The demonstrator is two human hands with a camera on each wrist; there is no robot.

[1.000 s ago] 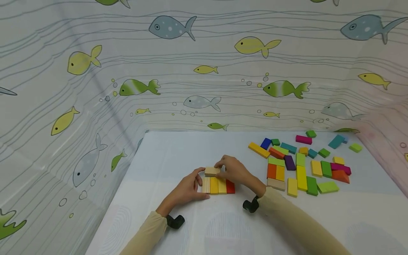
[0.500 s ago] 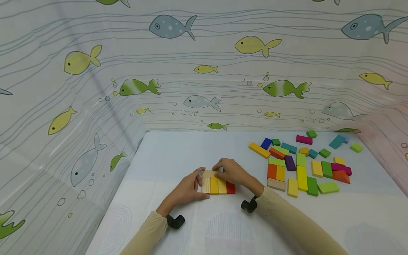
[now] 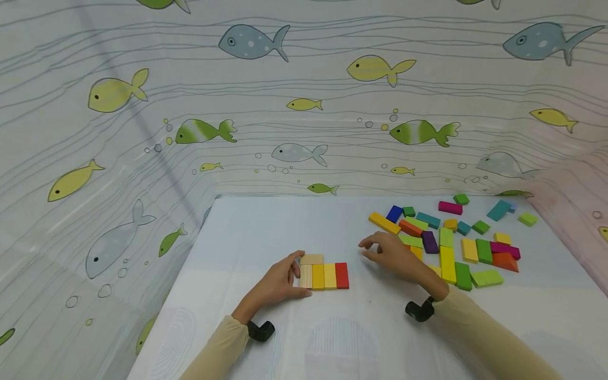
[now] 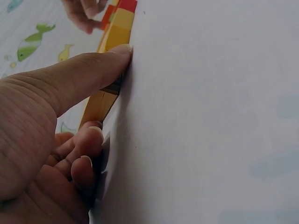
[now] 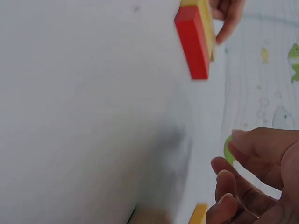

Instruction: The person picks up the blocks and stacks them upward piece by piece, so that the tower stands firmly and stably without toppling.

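My left hand (image 3: 275, 282) holds the left end of a flat block arrangement, its thumb at the near edge of a striped plain wooden block (image 3: 306, 277) and its index finger at a pale wooden block (image 3: 312, 259) behind. An orange-yellow block (image 3: 318, 277), a light yellow block (image 3: 330, 277) and a red block (image 3: 342, 276) continue the row rightward, side by side. The pale block lies crosswise behind the left end. My right hand (image 3: 399, 257) hovers to the right of the row, fingers loosely bent with nothing between them; the right wrist view shows the thumb and fingertips apart.
Loose coloured wooden blocks lie scattered on the table's right side, among them a purple block (image 3: 429, 242), a dark green block (image 3: 463, 276) and an orange triangular block (image 3: 505, 261). My right hand and forearm hide some. Fish-patterned sheeting (image 3: 266, 95) rises behind the white tabletop (image 3: 256, 221).
The pale wooden block came down flat behind the row, and my right hand let go of it. That hand has moved right toward the loose blocks. My left hand has stayed put.
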